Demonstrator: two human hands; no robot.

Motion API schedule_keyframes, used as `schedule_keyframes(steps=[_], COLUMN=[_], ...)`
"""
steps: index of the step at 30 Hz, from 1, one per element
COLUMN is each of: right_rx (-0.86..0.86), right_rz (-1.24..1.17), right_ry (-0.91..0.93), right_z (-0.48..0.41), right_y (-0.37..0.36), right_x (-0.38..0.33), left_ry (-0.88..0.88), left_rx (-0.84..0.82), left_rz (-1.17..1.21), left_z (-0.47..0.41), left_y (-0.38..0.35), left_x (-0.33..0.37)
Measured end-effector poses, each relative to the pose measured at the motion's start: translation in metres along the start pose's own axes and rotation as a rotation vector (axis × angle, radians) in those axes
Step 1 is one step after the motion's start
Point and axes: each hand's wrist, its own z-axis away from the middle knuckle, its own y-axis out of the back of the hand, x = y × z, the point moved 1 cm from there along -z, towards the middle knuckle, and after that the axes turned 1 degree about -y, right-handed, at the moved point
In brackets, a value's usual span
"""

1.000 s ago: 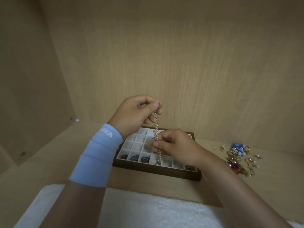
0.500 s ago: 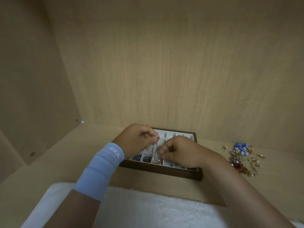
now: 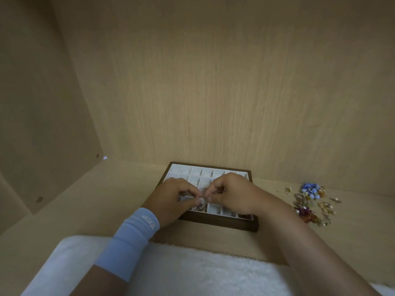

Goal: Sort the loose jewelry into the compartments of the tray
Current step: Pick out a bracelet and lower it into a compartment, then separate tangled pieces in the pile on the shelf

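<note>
On left wrist, blue wristband (image 3: 133,238), white logo unreadable; hands over tray (image 3: 224,223).

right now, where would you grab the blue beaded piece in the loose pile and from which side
Pinch the blue beaded piece by its bead cluster, coming from above with the right hand. It lies flat at the pile's far edge, its blue top exposed, though gold bits crowd its right side.

Dark brown tray (image 3: 222,223) with white compartments; pale blue wristband (image 3: 130,240); loose jewelry (image 3: 311,204) at right shows blue, gold, red.
</note>
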Motion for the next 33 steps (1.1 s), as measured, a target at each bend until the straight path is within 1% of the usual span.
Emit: schedule_keyframes(steps=[3,5,9,11,16,18,21,24,28,30,33], right_rx=[-0.004,-0.009,-0.027,-0.007,-0.040,-0.034,0.071,0.191,0.188,0.154,0.120], right_rz=[0.082,0.142,0.378,0.424,0.408,0.351,0.224,0.214,0.214,0.256,0.254], right_ry=[0.011,0.037,0.063,0.072,0.076,0.084,0.051,-0.001,-0.078,-0.105,-0.187], right_z=[0.003,0.004,0.008,0.008,0.012,0.016,0.025,0.046,0.081,0.092,0.102], right_y=[0.000,-0.003,-0.009,-0.009,-0.009,-0.001,0.028,0.065,0.096,0.099,0.096], right_x=[-0.004,-0.009,-0.018,-0.020,-0.019,-0.016,-0.001,0.025,0.056,0.066,0.081], left_ry=[-0.031,-0.046,-0.054,-0.070,-0.111,-0.103,-0.079,-0.117,-0.169,-0.215,-0.220], left_rx=[-0.047,-0.039,-0.039,-0.039,-0.052,-0.048,0.000,0.035,-0.025,-0.063,-0.157], left_rz=[-0.081,-0.116,-0.171,-0.188,-0.236,-0.228,-0.144,-0.124,-0.091,-0.085,-0.135], left_z=[0.005,0.009,0.012,0.013,0.016,0.016,0.014,0.004,-0.017,-0.030,-0.049], left_y=[0.002,0.005,0.008,0.007,0.002,0.001,0.003,-0.004,-0.027,-0.044,-0.071], left_x=[-0.006,-0.008,-0.007,-0.006,-0.001,0.002,0.008,0.027,0.073,0.095,0.119])
